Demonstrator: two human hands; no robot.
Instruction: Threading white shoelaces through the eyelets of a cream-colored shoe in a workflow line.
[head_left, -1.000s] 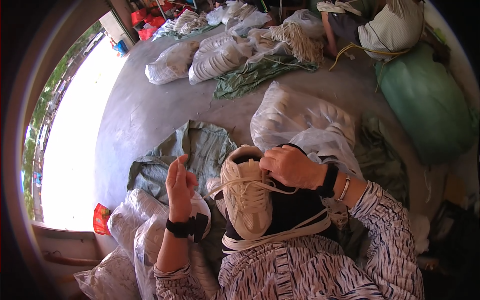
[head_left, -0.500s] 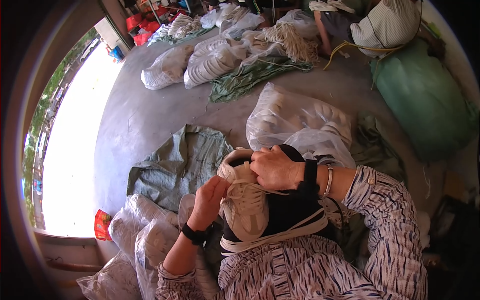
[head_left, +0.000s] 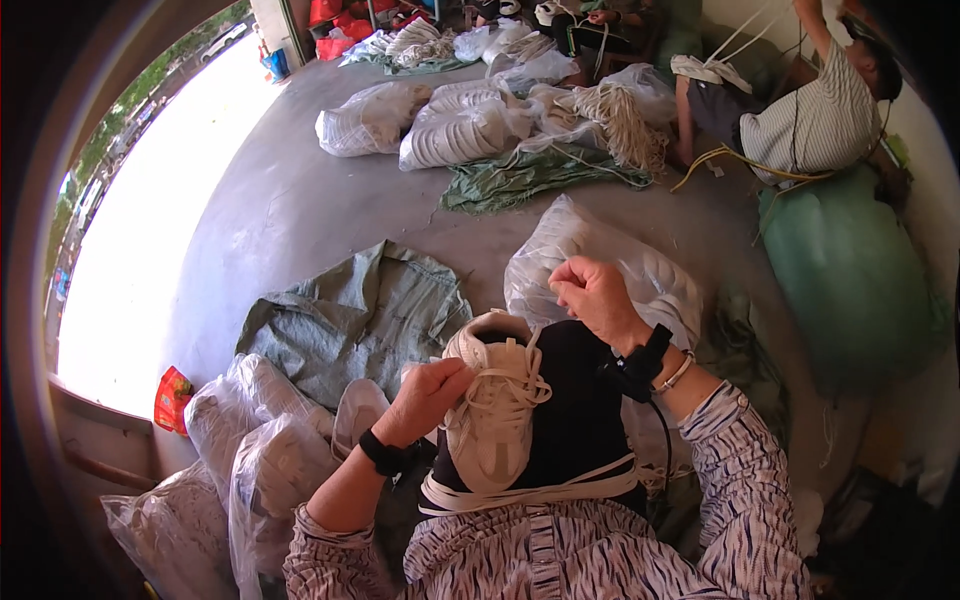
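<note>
- The concrete floor point(head_left: 300, 200) carries everything here: a big green sack point(head_left: 850, 280) at the right, clear bags of white goods point(head_left: 465, 125) farther off, and a flattened grey-green sack point(head_left: 350, 320) just ahead of the knees.
- Clear plastic bags point(head_left: 250, 450) are heaped at the person's left, and another full one point(head_left: 600, 260) sits right behind the raised hand; a second person point(head_left: 810, 110) works at the far right, well apart.
- The white sneaker point(head_left: 495, 420) lies on the black-clad lap point(head_left: 580, 420), toe toward the person, laces up. Judging by this, lacing is the work in hand, so the shoe should be kept flat and steady on the thigh.
- The left hand point(head_left: 425, 400) presses the sneaker's side by the eyelets, its grip closed on the upper. That hold looks right; it would do well to sit close to the eyelet being worked so the tongue does not shift.
- The right hand point(head_left: 595, 300) is raised above the shoe's heel end, fingers clenched. A lace end point(head_left: 520, 375) appears to run up toward it, though the strand in the fist is too fine to make out.
- A straight, even pull along the shoe's line would seat the crossings without twisting them.
</note>
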